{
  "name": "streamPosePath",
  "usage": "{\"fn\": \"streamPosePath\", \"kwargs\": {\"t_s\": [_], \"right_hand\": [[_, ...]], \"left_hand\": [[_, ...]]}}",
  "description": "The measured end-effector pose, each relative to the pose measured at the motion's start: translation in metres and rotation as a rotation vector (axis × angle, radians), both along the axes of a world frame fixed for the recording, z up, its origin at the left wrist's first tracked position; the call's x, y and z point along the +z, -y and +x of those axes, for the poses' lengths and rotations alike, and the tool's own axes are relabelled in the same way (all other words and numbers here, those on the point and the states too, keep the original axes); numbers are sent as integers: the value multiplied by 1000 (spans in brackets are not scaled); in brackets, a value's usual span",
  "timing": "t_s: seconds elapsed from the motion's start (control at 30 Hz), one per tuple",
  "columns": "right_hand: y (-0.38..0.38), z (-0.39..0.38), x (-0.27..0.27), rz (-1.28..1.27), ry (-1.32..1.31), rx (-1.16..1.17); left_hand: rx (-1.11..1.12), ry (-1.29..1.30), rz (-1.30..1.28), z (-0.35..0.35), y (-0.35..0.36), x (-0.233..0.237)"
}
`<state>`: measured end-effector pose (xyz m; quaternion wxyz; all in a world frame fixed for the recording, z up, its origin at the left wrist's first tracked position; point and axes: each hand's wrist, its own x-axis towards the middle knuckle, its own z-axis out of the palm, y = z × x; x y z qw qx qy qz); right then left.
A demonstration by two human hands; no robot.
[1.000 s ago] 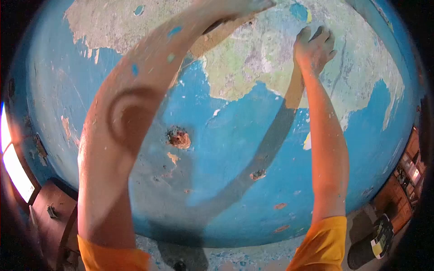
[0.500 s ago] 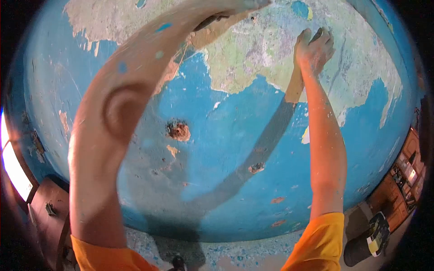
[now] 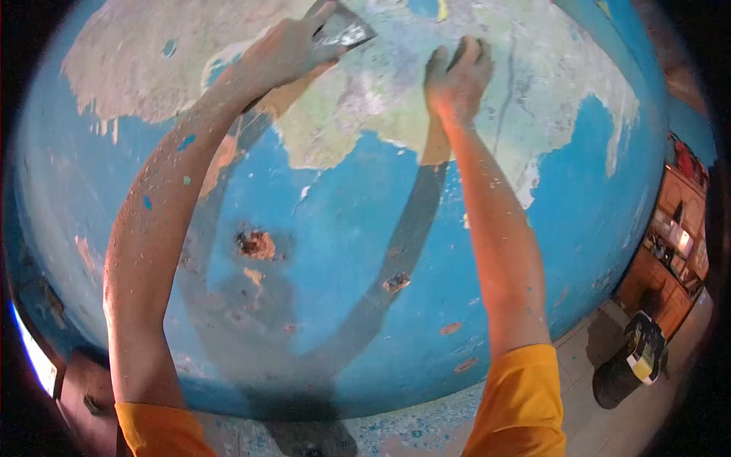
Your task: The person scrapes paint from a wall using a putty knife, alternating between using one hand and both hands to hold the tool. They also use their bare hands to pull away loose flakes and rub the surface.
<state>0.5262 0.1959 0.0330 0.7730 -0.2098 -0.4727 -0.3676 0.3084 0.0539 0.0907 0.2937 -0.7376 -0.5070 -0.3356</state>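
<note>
My left hand (image 3: 285, 53) is closed on a flat metal scraper (image 3: 344, 29) at the top of the view, its blade against the wall. Peeling blue paint (image 3: 343, 221) covers the lower wall, with a bare, pale greenish patch (image 3: 388, 107) above it. On that patch, right of the scraper, my right hand (image 3: 461, 76) rests with its fingers apart and nothing in it. Small blue flecks stick to my left forearm.
A wooden cabinet (image 3: 651, 293) with things on its shelves stands at the right. Near it a dark bag-like object (image 3: 628, 365) is on the floor. Paint chips (image 3: 381, 434) litter the floor below the wall. Brown furniture shows at the lower left.
My left hand has come down into view with the scraper, which was out of sight. The view has shifted to the right, and my right hand remains on the pale patch.
</note>
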Motion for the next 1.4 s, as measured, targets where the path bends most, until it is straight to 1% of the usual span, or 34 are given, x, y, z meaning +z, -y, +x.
{"fn": "streamPosePath", "kwargs": {"t_s": [0.03,0.07,0.1,0.13,0.17,0.23,0.27,0.3,0.33,0.37,0.4,0.43,0.47,0.5,0.53,0.57,0.63,0.67,0.7,0.77,0.8,0.83,0.9,0.93,0.97,1.03,1.07,1.13,1.2,1.23,1.27,1.3,1.37,1.4], "right_hand": [[2,1,7,22,-13,-24],[1,1,10,33,-10,-76],[0,3,5,22,-5,-130],[-1,5,6,48,-26,-280],[10,2,0,26,-23,-294],[58,-17,-2,-222,-20,422],[88,-28,-11,-230,21,566],[108,-41,-19,-228,41,594],[125,-51,-24,-453,117,794],[144,-58,-28,-686,195,982],[168,-66,-29,-844,185,1094],[158,-67,-24,-840,194,1102],[135,-62,-19,-852,122,1088],[129,-60,-14,-868,46,1071],[122,-58,-12,-874,18,998],[124,-60,-9,-876,23,998],[128,-63,-5,-722,-24,884],[134,-63,0,-776,-53,824],[123,-57,2,-780,-49,824],[108,-45,7,-196,359,88],[110,-44,10,-286,319,90],[112,-41,14,-281,327,88],[135,-40,22,-693,370,138],[118,-39,22,-592,370,115],[121,-42,21,-593,373,113],[133,-49,21,-590,339,32],[135,-53,31,-584,345,28],[132,-63,61,-627,457,-116],[123,-73,77,-606,430,-166],[117,-74,76,-591,398,-218],[114,-68,69,-512,396,-232],[126,-59,61,-512,397,-232],[161,-49,46,-606,498,-334],[156,-49,51,-600,500,-340]], "left_hand": [[112,73,-54,1,-3,4],[88,62,-42,1,-21,18],[8,6,178,4,-47,35],[-71,-38,392,5,-73,48],[-84,-36,370,19,-78,49],[-395,272,177,56,-61,43],[-521,392,148,59,-46,27],[-644,506,136,62,-17,4],[-564,631,-42,66,-1,0],[-585,356,234,46,-62,8],[-549,427,242,43,-80,1],[-519,498,245,49,-87,-1],[-513,503,249,58,-86,0],[-421,578,267,69,-86,-1],[-330,650,285,76,-86,-2],[-327,654,286,80,-81,2],[-607,911,1,84,-69,9],[-606,912,3,80,-68,11],[-677,826,-4,73,-69,13],[-816,646,-20,60,-62,13],[-662,573,44,56,-54,14],[-664,579,51,49,-47,9],[-494,441,229,33,-23,-8],[-432,488,325,22,-23,-15],[-367,536,424,7,-26,-21],[-201,267,837,-37,-52,-21],[-201,272,843,-49,-48,-22],[-2,20,1122,-68,-34,-28],[-9,-16,1117,-86,-36,-33],[-23,-54,1106,-92,-40,-38],[-24,-50,1092,-92,-36,-43],[-54,-94,1087,-90,-26,-43],[-71,-118,1085,-93,-27,-44],[-109,-143,1042,-92,-33,-42]]}}
